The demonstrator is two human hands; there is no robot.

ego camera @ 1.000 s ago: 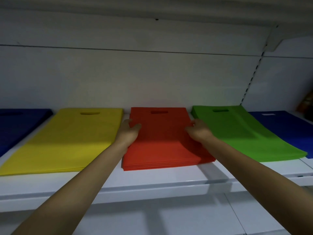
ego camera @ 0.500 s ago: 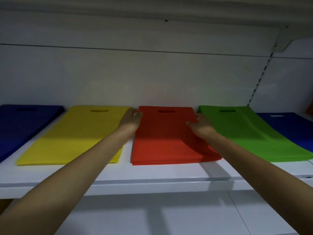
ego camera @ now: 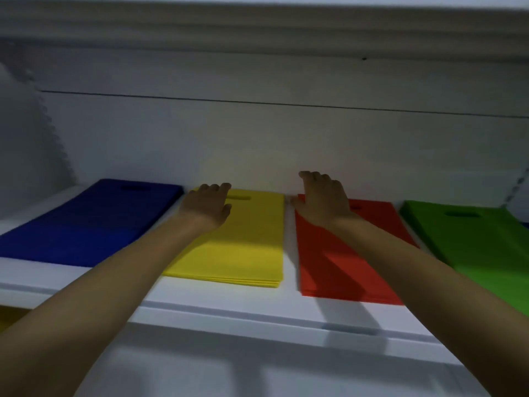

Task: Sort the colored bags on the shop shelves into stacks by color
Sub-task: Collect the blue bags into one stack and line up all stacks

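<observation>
White sheet-metal shelf point(ego camera: 229, 306) carries four flat stacks of bags, one colour per stack, each with its handle slot at the far end. From left to right:

- blue stack point(ego camera: 94, 222)
- yellow stack point(ego camera: 243, 247)
- red stack point(ego camera: 337, 270)
- green stack point(ego camera: 481, 242), cut off by the right edge of the view

The stacks lie side by side with narrow strips of bare shelf between them. The near ends of the yellow and red stacks show several layered edges.

A white back panel point(ego camera: 257, 138) with one horizontal seam closes the far side. The underside of an upper shelf point(ego camera: 257, 27) spans the top of the view. The lighting is dim and the picture is slightly blurred.

The left hand point(ego camera: 207, 207) lies palm down over the far left corner of the yellow stack, fingers loosely bent and released, grasping nothing. The right hand point(ego camera: 323, 199) lies palm down over the far left corner of the red stack, fingers relaxed and reaching toward the back panel, the thumb at the stack's left edge. It cannot be determined whether either palm presses on the bags.

Half a second ago both hands flanked the red stack, one at each side edge. The left hand has since crossed to the yellow stack, and the right hand has crossed to the red stack's left side. The view has swung left, so more of the blue stack shows.
</observation>
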